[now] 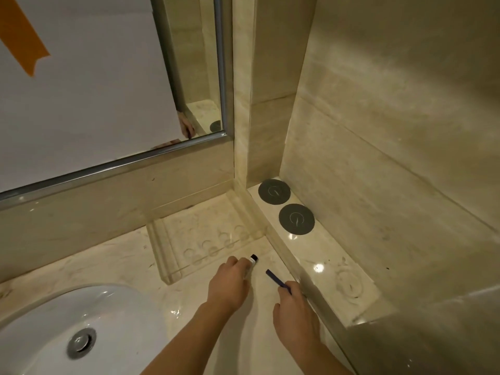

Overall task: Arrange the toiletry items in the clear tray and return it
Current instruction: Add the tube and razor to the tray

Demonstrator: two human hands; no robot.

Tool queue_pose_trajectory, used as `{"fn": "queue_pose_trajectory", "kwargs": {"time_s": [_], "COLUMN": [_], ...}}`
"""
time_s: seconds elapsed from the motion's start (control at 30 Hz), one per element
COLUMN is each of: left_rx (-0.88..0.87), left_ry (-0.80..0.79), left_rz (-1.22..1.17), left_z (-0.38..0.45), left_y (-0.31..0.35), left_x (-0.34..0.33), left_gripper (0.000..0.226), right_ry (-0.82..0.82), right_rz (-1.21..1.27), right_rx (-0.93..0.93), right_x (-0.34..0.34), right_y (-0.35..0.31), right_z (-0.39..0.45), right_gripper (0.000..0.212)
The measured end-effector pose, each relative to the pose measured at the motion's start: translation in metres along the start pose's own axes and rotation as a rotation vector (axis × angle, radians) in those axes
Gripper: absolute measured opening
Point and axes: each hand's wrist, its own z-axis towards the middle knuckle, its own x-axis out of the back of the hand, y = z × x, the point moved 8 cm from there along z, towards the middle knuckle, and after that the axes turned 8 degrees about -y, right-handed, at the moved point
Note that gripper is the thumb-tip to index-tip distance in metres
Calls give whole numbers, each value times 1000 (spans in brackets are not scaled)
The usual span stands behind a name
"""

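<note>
The clear tray (pixel 167 263) rests on the marble counter against the back wall, with round dimples in its floor and nothing in it. Just in front of its near right corner, my left hand (pixel 230 282) grips a small white tube with a black cap (pixel 253 259), the cap pointing away from me. To the right, my right hand (pixel 295 307) holds a thin dark blue stick-like item (pixel 276 278) that points up and to the left. Both items hover just above the counter, outside the tray.
A white sink basin (pixel 89 328) with a metal drain lies at the lower left. Two dark round coasters (pixel 296 219) sit on a raised marble ledge (pixel 324 255) to the right. A metal-framed mirror (pixel 108 104) hangs above the counter; tiled walls close the corner.
</note>
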Motion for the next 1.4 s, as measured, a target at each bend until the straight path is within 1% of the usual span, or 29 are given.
{"fn": "queue_pose_trajectory", "kwargs": {"time_s": [0.07,0.17,0.3,0.47,0.63,0.7,0.83,0.93,1.0,1.1,1.17,1.23,1.33,1.4], "left_rx": [25,46,79,101,113,117,109,73,42,18,7,-3,14,37], "left_ry": [23,43,78,76,71,69,60,31,10,6,-8,-40,-117,-168], "left_rz": [47,76,72,42,-7,-39,-149,-181,-221,-332,-400,-463,-610,-758], "left_z": [1,2,3,-2,-17,-27,-44,-58,-74,-104,-127,-151,-187,-212], "left_y": [2,3,1,-1,-11,-17,-31,-39,-47,-60,-69,-77,-93,-102], "left_x": [2,3,2,-3,4,10,20,26,32,41,44,46,45,41], "left_gripper": [36,30,21,13,14,14,18,27,27,21,24,26,19,4], "right_ry": [7,8,11,21,102,135,151,96,30,-152,-273,-357,-431,-450], "right_rz": [7,15,27,45,127,194,346,439,456,571,734,826,812,794], "right_rx": [-1,-3,-2,8,14,7,-1,-5,18,-26,-72,-35,57,114], "right_x": [1,2,1,0,9,11,16,16,10,-5,-13,-17,-28,-36], "right_y": [0,-1,0,1,1,-1,-12,-26,-39,-57,-72,-90,-111,-123], "right_z": [3,6,5,5,0,-3,-4,-5,-10,-26,-43,-63,-93,-111], "right_gripper": [38,37,38,38,37,36,31,28,20,36,40,41,38,36]}}
